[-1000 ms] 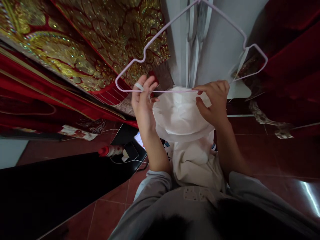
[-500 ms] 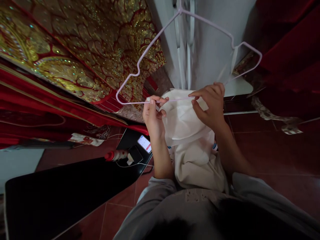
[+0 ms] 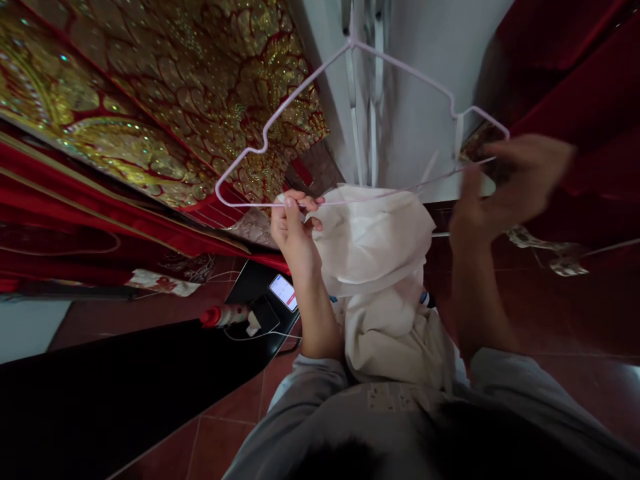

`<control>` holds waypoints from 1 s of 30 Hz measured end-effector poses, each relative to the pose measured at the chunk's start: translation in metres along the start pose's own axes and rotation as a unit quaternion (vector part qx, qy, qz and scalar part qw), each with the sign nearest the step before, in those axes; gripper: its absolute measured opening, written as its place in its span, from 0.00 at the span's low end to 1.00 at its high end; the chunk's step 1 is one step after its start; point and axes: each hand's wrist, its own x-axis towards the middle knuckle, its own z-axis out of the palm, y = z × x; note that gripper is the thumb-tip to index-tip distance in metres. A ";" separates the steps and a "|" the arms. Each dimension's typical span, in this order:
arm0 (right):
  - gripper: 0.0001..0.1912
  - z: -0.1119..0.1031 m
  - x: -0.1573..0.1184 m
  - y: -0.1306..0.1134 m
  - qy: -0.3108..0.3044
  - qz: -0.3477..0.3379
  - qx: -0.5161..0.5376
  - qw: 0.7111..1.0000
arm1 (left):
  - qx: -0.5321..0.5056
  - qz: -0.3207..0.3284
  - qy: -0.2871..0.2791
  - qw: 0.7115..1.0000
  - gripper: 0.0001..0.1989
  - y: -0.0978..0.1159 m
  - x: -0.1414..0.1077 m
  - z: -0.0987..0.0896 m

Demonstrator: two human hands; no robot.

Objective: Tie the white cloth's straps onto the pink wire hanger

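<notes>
A thin lilac clothes hanger is held up in front of me. My left hand is closed, thumb and fingers pinching the left part of its bottom bar. By the hanger's right end is my right hand, smeared by motion. I cannot tell whether its fingers touch the bar. A narrow white strap hangs at the hanger's right notch. Pale cream cloth drapes below the bottom bar, between my forearms, and falls in folds towards my lap.
Gold-sequined red garments hang on the left, dark red cloth on the right. A black board-like surface at lower left bears a lit phone and a red-capped bottle. Red tiles cover the floor.
My right hand has moved right, from the middle of the bottom bar to the hanger's right end. The hanger has shifted slightly left and down in view, with my left hand still pinching it.
</notes>
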 end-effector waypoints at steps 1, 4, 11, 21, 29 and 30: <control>0.08 -0.007 -0.002 0.009 0.068 0.035 -0.010 0.997 | -0.001 -0.001 -0.003 1.000 0.16 0.000 0.000 0.000; 0.05 -0.024 -0.007 0.027 -0.039 0.201 0.018 0.979 | -0.013 0.003 -0.008 1.000 0.17 -0.001 0.001 0.001; 0.05 -0.015 -0.023 -0.012 -0.249 0.237 0.109 0.933 | -0.006 0.001 -0.010 1.000 0.18 -0.004 -0.002 0.003; 0.28 0.004 0.024 0.010 -0.036 0.021 0.142 0.989 | -0.027 0.002 -0.033 0.999 0.20 -0.003 0.001 -0.002; 0.20 -0.019 -0.002 0.032 0.129 -0.009 0.077 0.989 | -0.045 0.010 -0.051 0.998 0.18 -0.009 0.000 -0.004; 0.20 -0.017 -0.006 0.020 0.133 -0.020 0.065 0.989 | -0.045 0.011 -0.052 0.998 0.17 -0.010 0.001 -0.003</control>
